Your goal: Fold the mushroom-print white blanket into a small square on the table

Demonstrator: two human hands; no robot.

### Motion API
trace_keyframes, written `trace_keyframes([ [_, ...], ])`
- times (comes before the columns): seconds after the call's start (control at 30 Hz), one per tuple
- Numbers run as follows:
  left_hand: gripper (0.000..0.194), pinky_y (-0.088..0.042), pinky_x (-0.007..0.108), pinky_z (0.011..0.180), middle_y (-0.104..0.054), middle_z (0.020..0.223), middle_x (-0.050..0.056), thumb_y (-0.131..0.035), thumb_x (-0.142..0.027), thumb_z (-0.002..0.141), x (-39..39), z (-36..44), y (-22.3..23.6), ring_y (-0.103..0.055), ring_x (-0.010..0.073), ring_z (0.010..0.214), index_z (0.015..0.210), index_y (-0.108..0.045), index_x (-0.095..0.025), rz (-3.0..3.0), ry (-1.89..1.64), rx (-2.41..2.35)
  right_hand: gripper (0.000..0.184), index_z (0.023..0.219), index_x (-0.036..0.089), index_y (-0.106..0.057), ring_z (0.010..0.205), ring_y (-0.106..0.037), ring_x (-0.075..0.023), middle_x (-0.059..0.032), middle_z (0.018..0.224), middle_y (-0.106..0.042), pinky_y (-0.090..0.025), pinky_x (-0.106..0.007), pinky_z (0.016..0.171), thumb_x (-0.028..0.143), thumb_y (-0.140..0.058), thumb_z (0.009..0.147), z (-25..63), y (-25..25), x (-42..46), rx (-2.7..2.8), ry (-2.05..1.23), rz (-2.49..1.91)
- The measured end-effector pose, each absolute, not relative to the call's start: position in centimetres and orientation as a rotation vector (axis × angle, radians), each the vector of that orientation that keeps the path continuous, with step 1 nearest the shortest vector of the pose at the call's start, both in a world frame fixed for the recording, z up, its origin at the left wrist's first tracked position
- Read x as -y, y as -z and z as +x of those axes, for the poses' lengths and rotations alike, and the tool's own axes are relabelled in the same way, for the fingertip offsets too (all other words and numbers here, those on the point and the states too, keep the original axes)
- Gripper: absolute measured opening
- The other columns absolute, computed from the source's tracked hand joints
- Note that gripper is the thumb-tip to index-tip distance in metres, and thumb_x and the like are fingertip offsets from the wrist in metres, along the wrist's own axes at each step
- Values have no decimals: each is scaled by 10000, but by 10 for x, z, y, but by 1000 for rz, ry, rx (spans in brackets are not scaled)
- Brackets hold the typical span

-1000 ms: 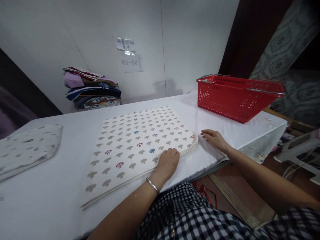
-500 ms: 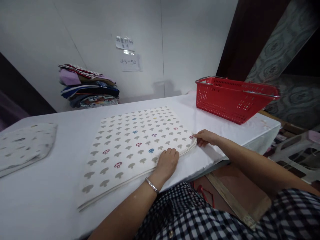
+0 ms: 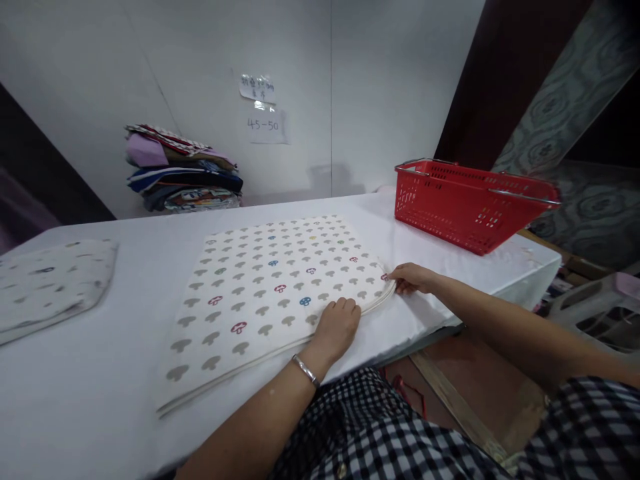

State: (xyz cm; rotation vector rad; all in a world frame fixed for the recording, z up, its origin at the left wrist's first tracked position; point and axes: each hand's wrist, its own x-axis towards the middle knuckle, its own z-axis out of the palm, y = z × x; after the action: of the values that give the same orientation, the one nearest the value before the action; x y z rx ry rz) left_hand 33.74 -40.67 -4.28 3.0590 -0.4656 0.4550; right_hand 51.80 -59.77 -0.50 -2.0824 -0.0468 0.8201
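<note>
A white folded cloth printed with grey mushrooms and a few coloured ones lies flat on the table. Its layers show along the near edge. My left hand, with a silver bangle at the wrist, is closed on that near edge, its fingers curled over the cloth and the thumb hidden. My right hand pinches the rounded right corner between thumb and fingers, the other fingers curled beneath.
Another folded white cloth lies at the left. A pile of folded fabrics stands at the back by the wall. The red basket with metal handles sits at the back right of the white-covered table. A pale plastic stool is beyond the right edge.
The view has shifted slightly. Both hands keep their places on the mushroom cloth, which lies as before.
</note>
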Motion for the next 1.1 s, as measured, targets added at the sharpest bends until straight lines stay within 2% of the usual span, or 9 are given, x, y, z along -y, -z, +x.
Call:
trace_keyframes([
  [0.1, 115, -422, 344, 732, -576, 921, 67, -457, -124, 890, 407, 336, 42, -510, 209, 887, 924, -561, -159, 3053, -422, 464, 297, 705, 166, -529, 420, -546, -100, -11, 517, -616, -365, -164, 355, 389, -721, 743, 519, 10, 599, 89, -706, -2140],
  [0.2, 122, -433, 353, 741, -582, 932, 68, -451, -143, 898, 409, 334, 43, -516, 212, 895, 927, -568, -158, 3033, -403, 458, 304, 699, 166, -525, 445, -569, -117, -14, 521, -617, -427, -188, 391, 408, -702, 747, 520, 14, 601, 113, -689, -2145],
  [0.37, 170, -454, 351, 771, -603, 970, 48, -537, -334, 877, 402, 332, 27, -538, 210, 924, 924, -602, -185, 2906, -293, 394, 340, 699, 160, -518, 473, -584, -127, -20, 548, -619, -487, -217, 433, 433, -719, 718, 518, 16, 599, 125, -696, -2141],
  [0.47, 243, -461, 329, 799, -626, 994, 38, -502, -403, 893, 380, 334, 9, -558, 193, 949, 952, -627, -203, 2831, -217, 340, 351, 692, 166, -494, 449, -567, -129, -15, 527, -602, -468, -222, 405, 438, -715, 721, 517, 17, 596, 159, -661, -2206],
  [0.53, 281, -432, 363, 908, -607, 1146, 61, -500, -395, 895, 358, 334, 4, -527, 214, 1087, 1066, -614, -204, 2849, -262, 262, 339, 692, 174, -475, 429, -553, -127, -9, 509, -588, -453, -222, 391, 426, -695, 741, 516, 18, 596, 177, -644, -2233],
  [0.67, 512, -240, 511, 1089, -359, 1465, 114, -490, -470, 881, 314, 324, 21, -277, 297, 1362, 1320, -468, -207, 2945, -211, -48, 293, 689, 190, -444, 365, -509, -123, -5, 465, -559, -400, -217, 351, 409, -592, 815, 517, 23, 600, 193, -661, -2274],
  [0.83, 589, -148, 506, 1129, -243, 1522, 87, -291, -566, 919, 296, 313, 43, -167, 265, 1411, 1396, -377, -230, 2896, -139, -107, 327, 650, 209, -411, 334, -464, -118, 8, 403, -492, -309, -200, 314, 459, -552, 807, 518, 34, 607, 248, -655, -2330],
  [1.0, 606, -213, 467, 1117, -258, 1516, 84, -261, -590, 914, 279, 313, 21, -207, 241, 1402, 1399, -373, -244, 2816, -18, -170, 418, 592, 234, -357, 299, -385, -106, 21, 399, -427, -259, -226, 303, 576, -544, 745, 527, 55, 615, 285, -591, -2327],
  [1.1, 593, -149, 520, 1121, -275, 1510, 94, -303, -580, 908, 248, 308, 17, -195, 266, 1403, 1382, -399, -237, 2895, -169, -408, 442, 555, 245, -332, 291, -387, -117, -8, 404, -420, -263, -255, 310, 599, -517, 744, 534, 67, 621, 269, -609, -2350],
])
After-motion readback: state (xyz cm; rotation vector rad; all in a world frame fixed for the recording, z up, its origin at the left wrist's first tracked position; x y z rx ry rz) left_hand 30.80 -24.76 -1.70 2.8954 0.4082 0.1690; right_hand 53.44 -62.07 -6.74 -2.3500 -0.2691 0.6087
